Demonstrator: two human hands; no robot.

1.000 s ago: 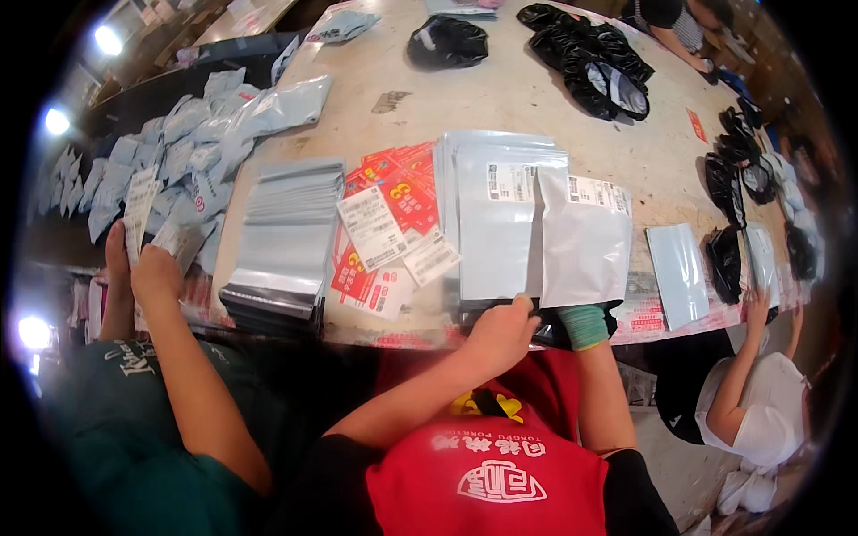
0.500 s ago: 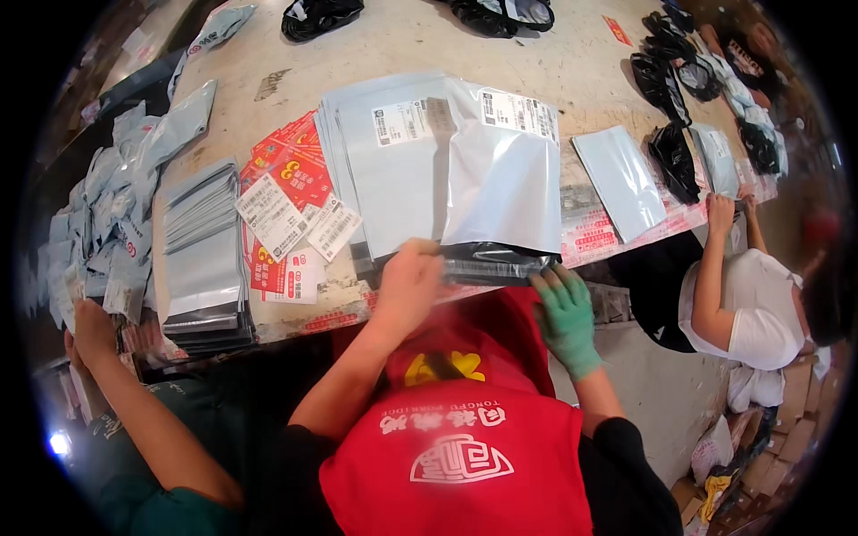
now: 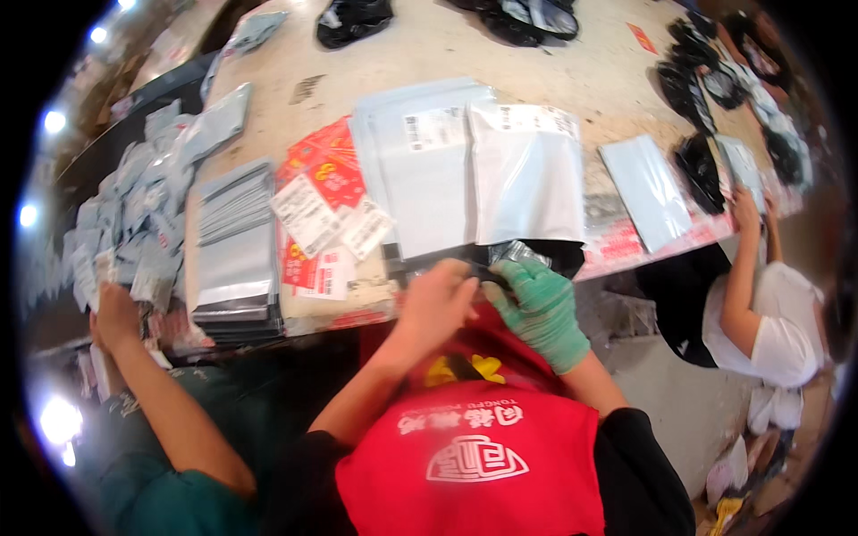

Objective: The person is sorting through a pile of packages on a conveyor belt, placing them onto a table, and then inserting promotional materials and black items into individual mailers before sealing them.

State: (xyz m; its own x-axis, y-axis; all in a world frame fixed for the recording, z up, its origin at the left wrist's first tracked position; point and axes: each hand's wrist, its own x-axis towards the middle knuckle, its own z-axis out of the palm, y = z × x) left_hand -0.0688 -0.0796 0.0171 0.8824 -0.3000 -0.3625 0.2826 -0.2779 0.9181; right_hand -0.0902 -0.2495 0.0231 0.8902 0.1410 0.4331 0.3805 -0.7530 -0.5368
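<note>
A pale grey-white mailer bag [image 3: 525, 183] with a label near its far edge lies on the table before me, its black opening edge toward me. My left hand [image 3: 438, 308], bare, has its fingers bent closed on the left end of that black edge. Close beside it, my right hand [image 3: 541, 313], in a green knit glove, pinches the black edge too. Crumpled clear plastic shows just behind the glove. More flat mailer bags [image 3: 416, 188] are piled under and left of this one, the top one labelled. Exactly what lies under my fingertips is hidden.
Left of the pile are red cards [image 3: 326, 170], loose labels [image 3: 308, 214] and a stack of mailers [image 3: 234, 259]. Another mailer [image 3: 645, 192] lies to the right. Packed parcels heap at far left [image 3: 134, 205]; black bags [image 3: 536, 20] lie beyond. Co-workers' hands work at left [image 3: 116, 317] and right [image 3: 746, 210].
My right hand has moved left along the bag's black edge, close to my left hand. The near edge is now gathered between them. The whole view has shifted slightly.
</note>
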